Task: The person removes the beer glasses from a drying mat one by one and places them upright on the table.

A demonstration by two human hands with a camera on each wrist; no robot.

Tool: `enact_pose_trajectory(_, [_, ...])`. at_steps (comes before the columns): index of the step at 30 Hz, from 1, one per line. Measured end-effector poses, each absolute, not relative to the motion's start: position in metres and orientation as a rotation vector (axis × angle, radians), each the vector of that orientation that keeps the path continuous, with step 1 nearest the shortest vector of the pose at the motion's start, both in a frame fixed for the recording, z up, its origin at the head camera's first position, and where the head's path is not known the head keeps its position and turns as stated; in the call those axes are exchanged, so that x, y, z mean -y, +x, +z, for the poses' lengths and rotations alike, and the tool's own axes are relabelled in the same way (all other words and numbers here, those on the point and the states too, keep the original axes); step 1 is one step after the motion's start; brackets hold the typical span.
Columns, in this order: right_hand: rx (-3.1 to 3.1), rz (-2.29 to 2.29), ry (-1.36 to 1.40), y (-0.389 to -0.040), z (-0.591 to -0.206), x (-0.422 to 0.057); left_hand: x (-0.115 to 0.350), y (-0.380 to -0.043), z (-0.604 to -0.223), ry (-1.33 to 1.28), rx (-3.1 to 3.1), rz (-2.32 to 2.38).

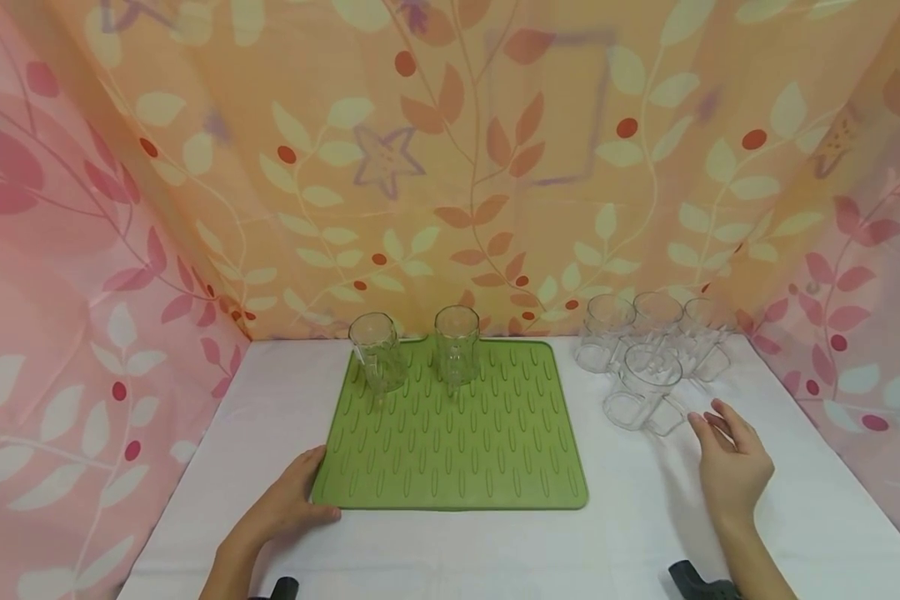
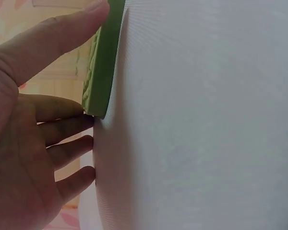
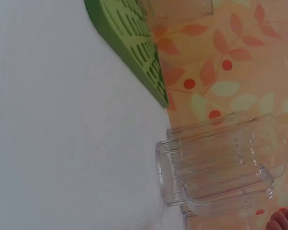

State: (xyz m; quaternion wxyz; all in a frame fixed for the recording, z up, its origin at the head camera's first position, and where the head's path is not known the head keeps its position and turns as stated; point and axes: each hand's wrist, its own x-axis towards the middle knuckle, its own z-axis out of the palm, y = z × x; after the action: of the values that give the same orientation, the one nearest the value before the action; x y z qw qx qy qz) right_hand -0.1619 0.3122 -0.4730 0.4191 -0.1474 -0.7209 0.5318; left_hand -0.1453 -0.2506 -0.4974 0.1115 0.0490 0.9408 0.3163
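Note:
A green ribbed drying mat (image 1: 457, 450) lies on the white table. My left hand (image 1: 288, 500) rests at its front left corner, fingers along the left side and thumb by the front edge. The left wrist view shows those fingers (image 2: 67, 155) fairly straight, tips against the cloth beside the mat's corner (image 2: 98, 103). On the right, my right hand (image 1: 735, 462) holds nothing, its fingers loosely bent just beside the handle of the nearest clear glass mug (image 1: 642, 387). In the right wrist view only its fingertips (image 3: 284, 220) show, near the mug (image 3: 216, 167).
Two glass mugs, one at the back left (image 1: 378, 354) and another right of it (image 1: 457, 346), stand on the mat's rear part. Behind the nearest right-hand mug, three more (image 1: 606, 333) stand close together. Patterned curtains (image 1: 450, 167) hang at the back and both sides.

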Motion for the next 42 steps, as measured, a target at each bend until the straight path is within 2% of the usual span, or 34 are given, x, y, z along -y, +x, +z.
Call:
enact_pose_trajectory(14, [1.967,1.418,-0.110,-0.160,-0.447,-0.289,0.245,-0.147,-0.491,0.112,-2.786,0.877])
enact_pose_trajectory(22, [2.077,1.481,-0.050,-0.165,-0.440,-0.271,0.245,-0.147,-0.492,0.125,-2.816,0.850])
enact_pose_trajectory(42, [2.214,1.611,0.226,-0.203,-0.442,-0.219,0.245,-0.149,-0.492,0.098,-2.820,0.827])
